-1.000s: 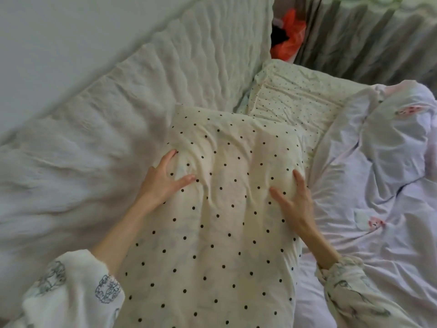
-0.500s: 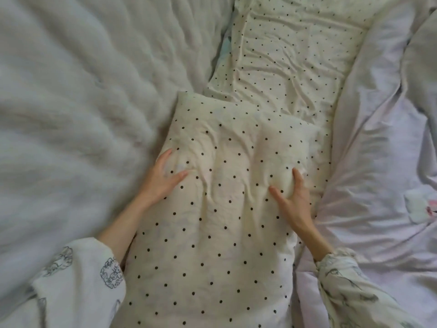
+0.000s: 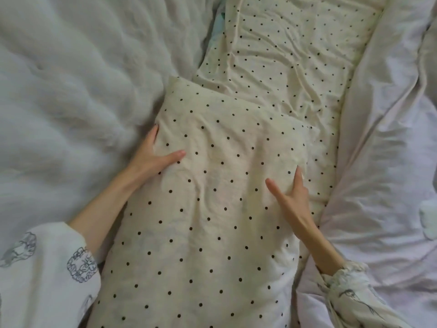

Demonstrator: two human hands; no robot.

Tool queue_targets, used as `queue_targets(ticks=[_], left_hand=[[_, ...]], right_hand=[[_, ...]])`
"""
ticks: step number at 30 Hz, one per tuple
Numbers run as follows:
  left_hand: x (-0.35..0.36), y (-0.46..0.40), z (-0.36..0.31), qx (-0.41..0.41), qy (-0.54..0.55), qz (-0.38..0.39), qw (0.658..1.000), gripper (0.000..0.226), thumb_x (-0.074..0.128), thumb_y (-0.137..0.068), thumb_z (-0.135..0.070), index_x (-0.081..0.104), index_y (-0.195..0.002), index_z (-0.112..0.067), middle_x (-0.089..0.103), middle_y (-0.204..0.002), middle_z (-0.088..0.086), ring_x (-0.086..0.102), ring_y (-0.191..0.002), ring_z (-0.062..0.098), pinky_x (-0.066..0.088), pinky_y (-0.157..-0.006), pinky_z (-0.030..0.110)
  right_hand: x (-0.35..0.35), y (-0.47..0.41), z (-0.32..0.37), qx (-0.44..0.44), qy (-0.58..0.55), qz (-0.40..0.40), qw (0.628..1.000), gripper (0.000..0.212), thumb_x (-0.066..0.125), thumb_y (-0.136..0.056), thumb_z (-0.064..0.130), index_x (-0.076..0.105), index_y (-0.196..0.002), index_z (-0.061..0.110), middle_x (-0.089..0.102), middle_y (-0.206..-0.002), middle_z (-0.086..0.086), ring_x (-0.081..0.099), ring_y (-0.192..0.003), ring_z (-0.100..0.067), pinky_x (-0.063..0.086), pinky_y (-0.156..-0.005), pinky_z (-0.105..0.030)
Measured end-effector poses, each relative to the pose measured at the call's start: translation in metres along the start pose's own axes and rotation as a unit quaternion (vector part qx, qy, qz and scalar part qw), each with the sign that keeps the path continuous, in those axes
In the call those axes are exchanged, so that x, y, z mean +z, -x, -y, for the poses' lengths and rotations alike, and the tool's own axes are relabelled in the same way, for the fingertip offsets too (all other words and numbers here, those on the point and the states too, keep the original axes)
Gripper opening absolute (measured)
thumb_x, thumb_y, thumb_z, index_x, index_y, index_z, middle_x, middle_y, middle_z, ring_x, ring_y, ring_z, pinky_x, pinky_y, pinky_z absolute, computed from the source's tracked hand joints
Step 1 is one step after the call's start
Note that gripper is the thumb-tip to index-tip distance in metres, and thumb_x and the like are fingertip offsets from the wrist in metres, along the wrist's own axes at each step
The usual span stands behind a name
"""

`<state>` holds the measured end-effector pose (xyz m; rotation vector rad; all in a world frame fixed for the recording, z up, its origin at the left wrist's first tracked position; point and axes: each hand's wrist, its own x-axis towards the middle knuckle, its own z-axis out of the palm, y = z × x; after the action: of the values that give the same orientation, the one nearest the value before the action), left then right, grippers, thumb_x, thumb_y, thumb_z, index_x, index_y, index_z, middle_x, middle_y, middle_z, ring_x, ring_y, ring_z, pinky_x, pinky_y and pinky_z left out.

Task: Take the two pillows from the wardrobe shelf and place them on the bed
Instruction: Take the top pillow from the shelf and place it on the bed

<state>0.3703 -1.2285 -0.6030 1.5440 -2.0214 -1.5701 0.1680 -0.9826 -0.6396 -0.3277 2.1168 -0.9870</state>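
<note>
Though its near end is cut off, dotted pillow between straight, pressing fingers.

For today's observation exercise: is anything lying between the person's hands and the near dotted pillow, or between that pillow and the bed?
Nothing visible does. The left hand and right hand already touch the near pillow, which overlaps the far pillow lying on the bed.
</note>
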Motion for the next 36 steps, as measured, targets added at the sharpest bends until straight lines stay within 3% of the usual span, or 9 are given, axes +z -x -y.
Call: queue_targets(ticks=[5, 7, 10, 13, 18, 21, 26, 30, 36], left_hand=[[-0.014, -0.012, -0.028, 0.080, -0.046, -0.042, 0.995, 0.093, 0.074, -0.071, -0.046, 0.021, -0.145, -0.029, 0.033, -0.148, -0.010, 0.037, -0.127, 0.005, 0.032, -0.100, 0.024], [-0.016, -0.016, -0.022, 0.045, -0.115, -0.024, 0.992, 0.091, 0.066, -0.077, -0.048, 0.011, -0.147, -0.027, 0.022, -0.154, -0.004, 0.027, -0.136, 0.012, 0.026, -0.110, 0.032], [-0.014, 0.003, 0.005, -0.044, -0.271, 0.044, 0.961, 0.088, 0.059, -0.084, -0.044, 0.002, -0.148, -0.028, 0.001, -0.157, 0.010, 0.005, -0.144, 0.025, 0.012, -0.116, 0.041], [-0.007, 0.050, 0.041, -0.052, -0.269, 0.038, 0.961, 0.083, 0.059, -0.085, -0.040, 0.004, -0.146, -0.038, -0.009, -0.157, 0.006, 0.000, -0.144, 0.025, 0.011, -0.116, 0.045], [-0.009, 0.127, 0.093, -0.048, -0.246, -0.011, 0.968, 0.076, 0.056, -0.086, -0.044, 0.009, -0.146, -0.040, -0.001, -0.157, 0.004, 0.003, -0.144, 0.020, 0.013, -0.115, 0.042], [-0.009, 0.159, 0.111, -0.080, -0.228, -0.061, 0.969, 0.071, 0.056, -0.085, -0.047, 0.018, -0.144, -0.039, 0.019, -0.152, 0.009, 0.021, -0.139, 0.025, 0.023, -0.109, 0.040], [-0.018, 0.187, 0.133, -0.138, -0.251, -0.056, 0.957, 0.080, 0.046, -0.077, -0.069, 0.012, -0.144, -0.040, 0.025, -0.151, 0.012, 0.027, -0.136, 0.032, 0.029, -0.108, 0.048], [-0.018, 0.189, 0.133, -0.173, -0.198, -0.021, 0.965, 0.097, 0.047, -0.065, -0.079, 0.007, -0.144, -0.039, 0.020, -0.155, 0.004, 0.026, -0.138, 0.028, 0.029, -0.109, 0.048], [-0.020, 0.196, 0.109, -0.084, -0.132, -0.096, 0.983, 0.083, 0.064, -0.063, -0.071, 0.028, -0.131, -0.041, 0.035, -0.139, 0.000, 0.039, -0.117, 0.013, 0.035, -0.094, 0.034]], right_hand=[[0.005, 0.000, 0.027, 0.006, -0.024, -0.010, 1.000, 0.105, 0.061, -0.065, 0.071, 0.001, -0.145, 0.038, 0.011, -0.153, -0.008, 0.015, -0.139, -0.026, 0.024, -0.104, -0.044], [0.008, -0.004, 0.030, -0.012, -0.016, -0.007, 1.000, 0.101, 0.061, -0.069, 0.067, 0.003, -0.146, 0.036, 0.013, -0.153, -0.009, 0.016, -0.139, -0.026, 0.023, -0.107, -0.045], [0.019, 0.005, 0.018, -0.031, 0.042, 0.024, 0.998, 0.094, 0.063, -0.078, 0.055, 0.002, -0.146, 0.035, 0.007, -0.154, -0.010, 0.012, -0.141, -0.026, 0.021, -0.110, -0.046], [0.030, 0.034, -0.008, -0.049, 0.067, 0.020, 0.996, 0.090, 0.062, -0.082, 0.045, 0.000, -0.146, 0.036, -0.007, -0.156, -0.005, 0.003, -0.143, -0.021, 0.016, -0.114, -0.042], [0.041, 0.087, -0.054, -0.044, 0.082, 0.046, 0.995, 0.082, 0.057, -0.087, 0.043, 0.000, -0.146, 0.035, -0.007, -0.157, -0.005, -0.005, -0.143, -0.014, 0.010, -0.110, -0.032], [0.047, 0.107, -0.068, -0.032, 0.087, 0.037, 0.995, 0.086, 0.060, -0.085, 0.042, 0.002, -0.147, 0.031, 0.008, -0.156, -0.002, 0.008, -0.141, -0.012, 0.014, -0.104, -0.024], [0.049, 0.118, -0.080, 0.032, 0.095, 0.041, 0.994, 0.088, 0.064, -0.083, 0.037, 0.005, -0.148, 0.026, 0.035, -0.147, -0.012, 0.034, -0.133, -0.026, 0.030, -0.105, -0.037], [0.050, 0.113, -0.080, 0.059, 0.101, 0.056, 0.992, 0.086, 0.060, -0.086, 0.038, 0.002, -0.148, 0.027, 0.028, -0.152, -0.010, 0.034, -0.132, -0.031, 0.032, -0.106, -0.042], [0.049, 0.124, -0.075, 0.091, 0.035, 0.086, 0.992, 0.094, 0.065, -0.078, 0.049, 0.002, -0.146, 0.034, 0.037, -0.145, -0.009, 0.035, -0.131, -0.031, 0.036, -0.104, -0.050]])
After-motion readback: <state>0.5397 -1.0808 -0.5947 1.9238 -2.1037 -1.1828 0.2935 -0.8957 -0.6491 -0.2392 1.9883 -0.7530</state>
